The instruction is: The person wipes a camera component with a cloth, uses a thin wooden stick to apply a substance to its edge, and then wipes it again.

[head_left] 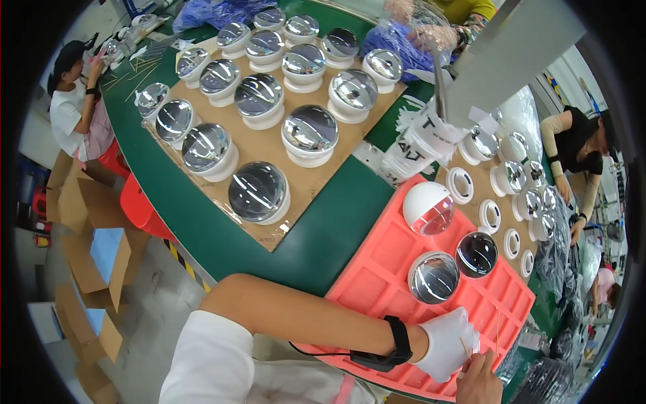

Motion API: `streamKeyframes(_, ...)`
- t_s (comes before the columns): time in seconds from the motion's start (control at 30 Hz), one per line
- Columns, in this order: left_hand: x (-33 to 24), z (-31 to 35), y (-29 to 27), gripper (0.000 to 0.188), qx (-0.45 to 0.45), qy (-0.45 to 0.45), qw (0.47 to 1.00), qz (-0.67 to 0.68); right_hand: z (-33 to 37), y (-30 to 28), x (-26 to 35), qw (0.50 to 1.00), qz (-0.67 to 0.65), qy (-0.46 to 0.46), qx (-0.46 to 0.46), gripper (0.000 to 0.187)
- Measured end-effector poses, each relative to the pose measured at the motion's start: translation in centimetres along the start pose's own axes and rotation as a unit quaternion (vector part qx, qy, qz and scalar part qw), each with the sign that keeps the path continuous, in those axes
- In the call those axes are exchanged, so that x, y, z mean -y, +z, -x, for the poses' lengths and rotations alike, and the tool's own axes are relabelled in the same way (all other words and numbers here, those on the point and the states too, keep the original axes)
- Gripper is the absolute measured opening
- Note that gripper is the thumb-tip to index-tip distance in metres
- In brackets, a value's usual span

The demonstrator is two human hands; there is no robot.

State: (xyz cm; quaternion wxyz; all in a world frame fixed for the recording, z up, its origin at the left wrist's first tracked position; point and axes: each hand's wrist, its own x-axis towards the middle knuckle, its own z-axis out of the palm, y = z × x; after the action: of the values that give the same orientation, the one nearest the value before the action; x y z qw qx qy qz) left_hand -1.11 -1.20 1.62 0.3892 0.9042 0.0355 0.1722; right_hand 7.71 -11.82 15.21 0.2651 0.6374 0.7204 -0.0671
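Observation:
My left hand (447, 345), in a white glove, is closed low over the front of the pink compartment tray (363, 286). Its fingers curl inward, and whatever they hold is hidden. Just below it my bare right hand (480, 381) pinches a thin wooden stick (465, 347) that points up against the glove. On the tray, beyond my hands, rest a clear-domed ball with a mirror-like inside (433, 277), a dark-domed ball (476, 254) and a white ball with a clear lower part (428, 207).
Several domed balls on white bases stand on a cardboard sheet (269, 232) at the left. White rings (490, 215) and more domes (509, 178) lie right of the tray. A white paper-stuffed container (412, 156) stands by a grey post (498, 81). Co-workers sit around the green table (316, 232).

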Motion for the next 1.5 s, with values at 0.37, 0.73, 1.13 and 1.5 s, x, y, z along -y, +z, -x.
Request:
streamKeyframes(0.37,0.0,-0.2,0.4,0.017,-0.038,0.011,0.999,-0.031,-1.6,-1.4,-1.4,0.996,0.046,-0.05,0.051,0.026)
streamKeyframes(0.73,0.2,-0.2,1.0,0.016,-0.054,0.003,0.998,-0.015,-2.6,-1.0,-1.7,0.99,-0.138,-0.028,0.0,0.018)
streamKeyframes(1.13,-0.1,0.2,0.5,0.017,-0.031,-0.011,0.999,-0.002,-2.1,-0.1,-1.5,0.961,-0.275,0.036,-0.018,0.015)
streamKeyframes(1.5,-0.3,-0.3,0.4,0.021,-0.048,-0.015,0.999,0.013,-0.9,1.2,-1.6,0.968,-0.24,0.03,-0.064,0.012)
